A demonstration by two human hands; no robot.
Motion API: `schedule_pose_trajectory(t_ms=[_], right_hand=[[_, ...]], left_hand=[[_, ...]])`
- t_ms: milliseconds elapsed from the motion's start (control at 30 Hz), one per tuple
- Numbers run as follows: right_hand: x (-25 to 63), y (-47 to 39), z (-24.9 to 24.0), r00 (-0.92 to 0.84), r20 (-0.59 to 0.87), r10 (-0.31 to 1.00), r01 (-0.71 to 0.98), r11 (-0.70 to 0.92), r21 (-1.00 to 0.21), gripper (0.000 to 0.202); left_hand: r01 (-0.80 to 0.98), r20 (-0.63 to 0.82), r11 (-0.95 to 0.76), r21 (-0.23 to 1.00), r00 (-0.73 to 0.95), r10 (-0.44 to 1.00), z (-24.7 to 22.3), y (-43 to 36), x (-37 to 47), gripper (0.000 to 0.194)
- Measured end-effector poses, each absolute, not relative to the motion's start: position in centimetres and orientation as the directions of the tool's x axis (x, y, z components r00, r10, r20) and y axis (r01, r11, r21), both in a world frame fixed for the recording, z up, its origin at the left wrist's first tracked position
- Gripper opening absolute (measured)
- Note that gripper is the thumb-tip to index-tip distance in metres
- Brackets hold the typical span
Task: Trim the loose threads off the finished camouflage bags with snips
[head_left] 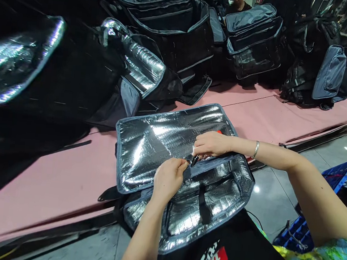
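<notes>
A black bag with silver foil lining (183,221) lies open at the pink table's edge, its foil-lined lid (147,144) folded back onto the table. My left hand (170,176) pinches the grey trim at the hinge between lid and body. Just right of it, my right hand (210,145) is closed around a small tool with a dark tip (194,160), held close to the same trim. Something red shows behind my right hand; most of the tool is hidden in the fingers. A black strap (204,204) crosses the bag's inside.
Black and grey bags (182,37) are heaped along the back and left of the pink table (64,185). More bags (252,43) stand at the back right. Blue crates (341,174) are on the floor at the right. Part of a person (239,3) shows far back.
</notes>
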State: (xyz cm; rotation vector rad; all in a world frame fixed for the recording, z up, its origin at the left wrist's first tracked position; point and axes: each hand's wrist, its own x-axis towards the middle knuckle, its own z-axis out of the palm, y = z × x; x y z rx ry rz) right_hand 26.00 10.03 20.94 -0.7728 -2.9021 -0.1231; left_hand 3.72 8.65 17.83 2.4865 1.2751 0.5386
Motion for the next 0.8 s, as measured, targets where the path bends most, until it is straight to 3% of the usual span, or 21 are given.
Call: schedule_pose_trajectory(t_ms=[167,333,533,667,800], right_hand=[[26.3,9.3,20.9,-0.792,0.248,0.557,0.556,0.827,-0.081,0.019],[26.3,7.0,21.1,-0.568,0.299,0.767,0.682,0.642,-0.35,0.022],[25.2,4.9,20.9,-0.345,0.157,0.925,0.849,0.379,-0.369,0.024],[24.6,5.9,21.0,-0.229,0.016,0.973,0.856,0.209,-0.473,0.009],[24.1,6.7,21.4,-0.149,-0.08,0.986,0.855,0.087,-0.511,0.012]], left_hand=[[0.692,0.246,-0.586,0.421,0.535,0.808,17.5,8.6,3.5,0.026],[0.683,0.337,-0.61,0.401,0.509,0.792,17.1,8.8,3.2,0.026],[0.629,0.582,-0.714,0.308,0.469,0.664,16.8,8.2,3.9,0.021],[0.713,0.744,-0.661,0.234,0.306,0.594,16.2,6.4,4.4,0.011],[0.782,0.821,-0.616,0.093,0.289,0.491,15.3,5.3,4.3,0.009]])
